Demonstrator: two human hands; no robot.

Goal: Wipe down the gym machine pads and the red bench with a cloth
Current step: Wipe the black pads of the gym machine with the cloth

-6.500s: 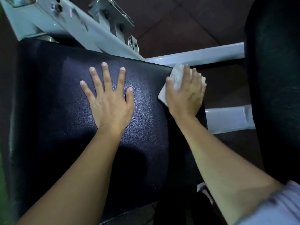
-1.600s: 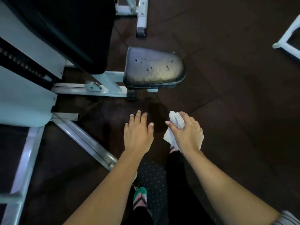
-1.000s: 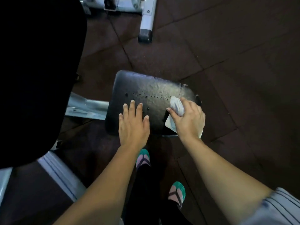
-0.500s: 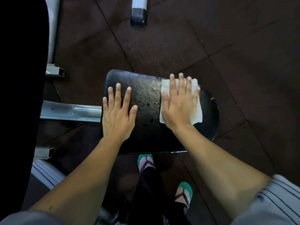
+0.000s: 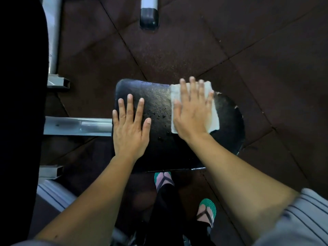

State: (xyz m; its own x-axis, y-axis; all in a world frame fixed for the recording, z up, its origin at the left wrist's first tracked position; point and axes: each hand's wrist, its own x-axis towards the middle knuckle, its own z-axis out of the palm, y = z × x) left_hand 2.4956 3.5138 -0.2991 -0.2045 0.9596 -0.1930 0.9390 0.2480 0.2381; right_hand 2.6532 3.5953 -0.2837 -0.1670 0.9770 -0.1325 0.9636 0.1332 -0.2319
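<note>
A small black seat pad (image 5: 159, 150) of the gym machine lies below me, with water droplets near its middle. My left hand (image 5: 130, 128) rests flat on its left part, fingers straight and spread. A white cloth (image 5: 213, 114) is spread on the pad's far right part, and my right hand (image 5: 192, 110) presses it down with straight fingers. The cloth's far edge reaches the pad's far rim. The pad's right rim shows worn, torn spots.
A large black pad (image 5: 21, 103) fills the left side. Grey frame tubes (image 5: 78, 126) run from it to the seat, and a capped tube end (image 5: 148, 15) lies on the dark rubber floor (image 5: 266, 68). My feet in green sandals (image 5: 206, 212) stand just below the seat.
Half a second ago the cloth lay slightly nearer on the pad; my right hand has pushed it a little toward the far edge. My left hand stays flat on the pad.
</note>
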